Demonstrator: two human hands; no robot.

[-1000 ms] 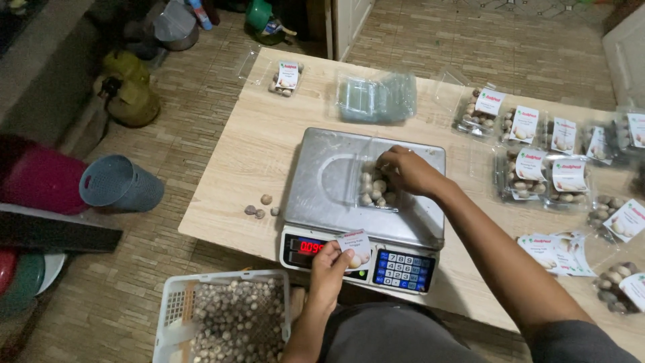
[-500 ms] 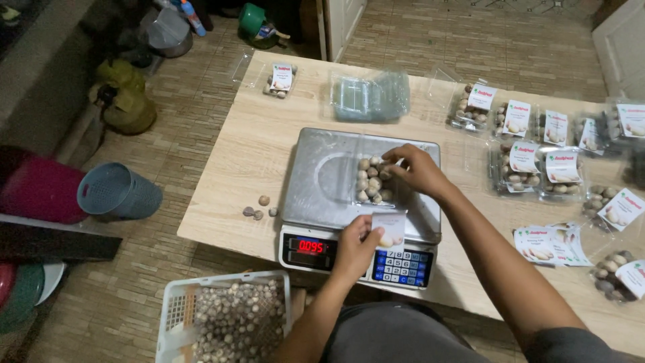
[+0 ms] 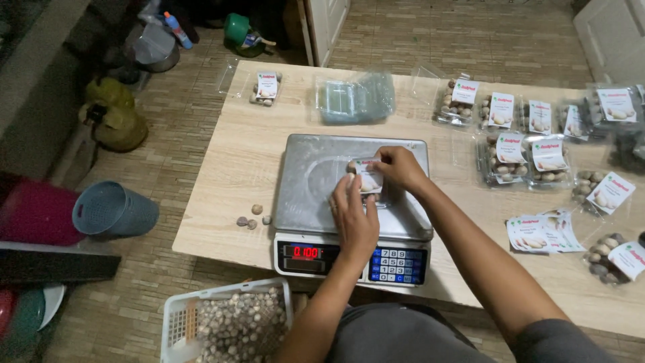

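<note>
Two hands meet over the steel pan of the scale (image 3: 316, 181), where a small clear pack (image 3: 366, 185) of round brown nuts sits right of the pan's middle. The left hand (image 3: 354, 218) reaches in from the near side, its fingertips pinching a white label (image 3: 369, 179) against the top of the pack. The right hand (image 3: 398, 168) comes from the right, fingers curled and pressed on the pack's far edge and the label's corner. To do this well, the right hand should hold the pack steady while the left smooths the label flat from one edge, without creases. Left of the scale, a few loose nuts (image 3: 252, 216) lie on the wooden table (image 3: 228, 154). Finished labelled packs (image 3: 510, 114) stand far right; spare labels (image 3: 541, 232) lie near right. A white basket (image 3: 178, 323) of nuts sits nearest.
</note>
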